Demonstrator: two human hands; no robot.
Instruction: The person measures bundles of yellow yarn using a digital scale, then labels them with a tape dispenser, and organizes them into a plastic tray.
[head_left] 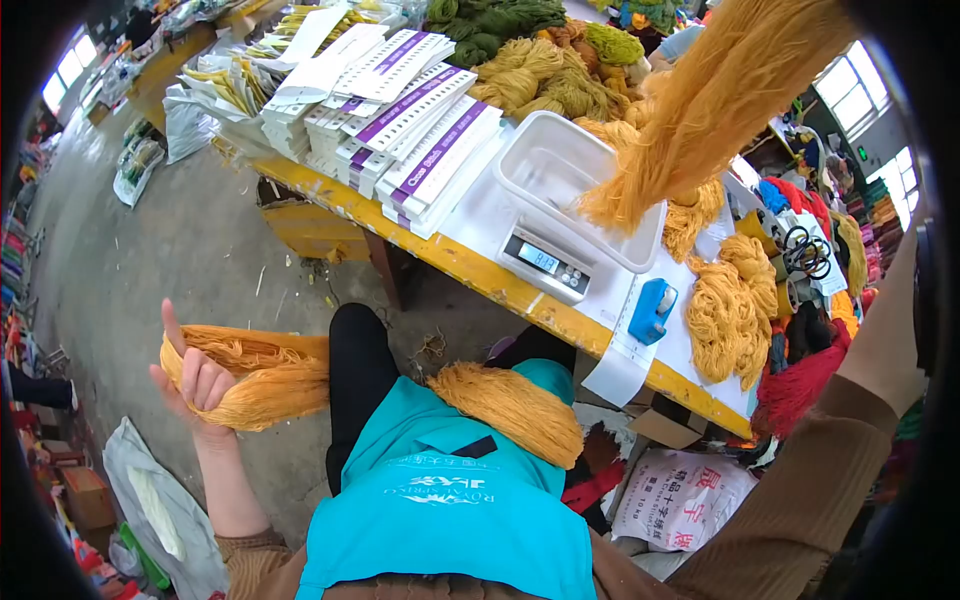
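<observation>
My left hand (196, 385) is at the left, beside my knee. Its curled fingers grip a golden-yellow thread skein (275, 372), while the index finger points up and the thumb sticks out. My right forearm rises along the right edge, with the hand itself out of frame. From the top right a long golden thread bundle (740, 100) hangs down over a white plastic tub (515, 165); what holds it up is not visible. The tub rests on a digital scale (548, 262) whose display appears to read 813. Another golden thread bundle (510, 405) lies across my lap on the turquoise apron (440, 530).
Stacks of white printed cards (430, 160) stand left of the tub on the yellow-edged table (560, 318). Right of the scale are a blue tape dispenser (653, 310), golden skeins (730, 310) and black-handled scissors (806, 252). A printed white sack (685, 500) lies below.
</observation>
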